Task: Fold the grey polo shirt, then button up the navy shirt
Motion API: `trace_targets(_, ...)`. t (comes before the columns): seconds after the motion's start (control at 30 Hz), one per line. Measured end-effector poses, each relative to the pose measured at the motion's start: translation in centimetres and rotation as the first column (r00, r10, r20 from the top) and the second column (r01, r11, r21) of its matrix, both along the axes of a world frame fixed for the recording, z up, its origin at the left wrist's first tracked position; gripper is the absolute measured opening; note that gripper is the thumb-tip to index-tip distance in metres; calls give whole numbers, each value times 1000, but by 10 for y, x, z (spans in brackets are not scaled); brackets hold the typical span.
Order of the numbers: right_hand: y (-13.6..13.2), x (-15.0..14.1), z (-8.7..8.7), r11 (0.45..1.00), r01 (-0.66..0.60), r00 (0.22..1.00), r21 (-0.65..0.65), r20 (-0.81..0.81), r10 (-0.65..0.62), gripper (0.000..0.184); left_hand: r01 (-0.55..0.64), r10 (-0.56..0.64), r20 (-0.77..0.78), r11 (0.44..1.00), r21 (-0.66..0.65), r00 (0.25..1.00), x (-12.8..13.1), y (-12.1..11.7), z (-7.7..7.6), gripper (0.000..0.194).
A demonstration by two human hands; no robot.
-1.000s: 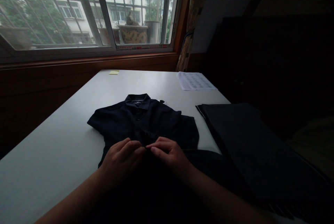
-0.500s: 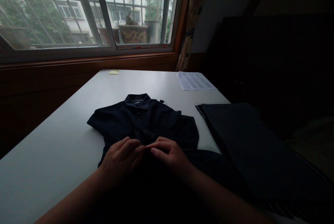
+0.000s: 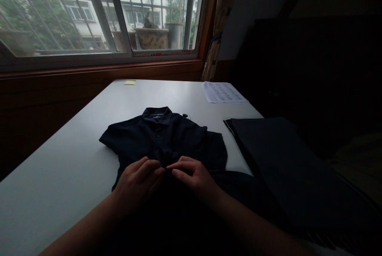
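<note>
A dark navy collared shirt (image 3: 131, 138) lies front up on the white table (image 3: 68, 156), its collar pointing towards the window. My left hand (image 3: 139, 178) is closed on the shirt's front placket, thumb and fingers pinched together. Close beside it, my right hand (image 3: 193, 174) pinches the same placket, its index fingertip almost meeting the left hand's fingers. Whatever small part lies between the fingertips is too dark to make out. The lower part of the shirt sinks into shadow below my hands.
Dark folded cloth (image 3: 268, 152) lies along the table's right side. Printed sheets (image 3: 223, 92) rest at the back right corner, and a yellow sticky note (image 3: 129, 83) at the back left. A small white round item (image 3: 185, 116) shows behind the shirt's shoulder. Beyond stands a barred window (image 3: 89, 17).
The fingertips of my left hand have drawn very slightly away from the right index finger. The shirt stays in place.
</note>
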State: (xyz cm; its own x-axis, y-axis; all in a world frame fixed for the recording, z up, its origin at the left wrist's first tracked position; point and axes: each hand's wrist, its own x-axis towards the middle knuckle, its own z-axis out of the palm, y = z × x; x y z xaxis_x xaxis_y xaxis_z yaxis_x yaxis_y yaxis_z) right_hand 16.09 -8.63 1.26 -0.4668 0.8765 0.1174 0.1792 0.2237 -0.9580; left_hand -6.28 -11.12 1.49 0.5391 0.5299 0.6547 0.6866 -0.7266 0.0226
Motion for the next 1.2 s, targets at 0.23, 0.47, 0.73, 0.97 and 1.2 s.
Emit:
trace_targets(0.23,0,0,0,1000,0,1000,16,1,0,18,-6,6,29,1000,-3,1000,0,-1,-1,14)
trace_targets(0.47,-2,0,1,999,15,1000,36,15,-15,17,14,-14,41,1000,-16,999,-3,-2,-5,9)
trace_targets(0.73,-1,-1,2,992,69,995,104,60,-75,13,11,-11,22,1000,10,1000,-4,-1,-7,10)
trace_targets(0.97,1,-2,-3,968,105,986,228,103,-131,6,20,-21,44,1000,6,999,-1,0,-4,10)
trace_targets(1.2,0,-3,-11,892,57,986,449,112,-119,10,26,-25,72,1000,-16,997,1,-1,-5,12)
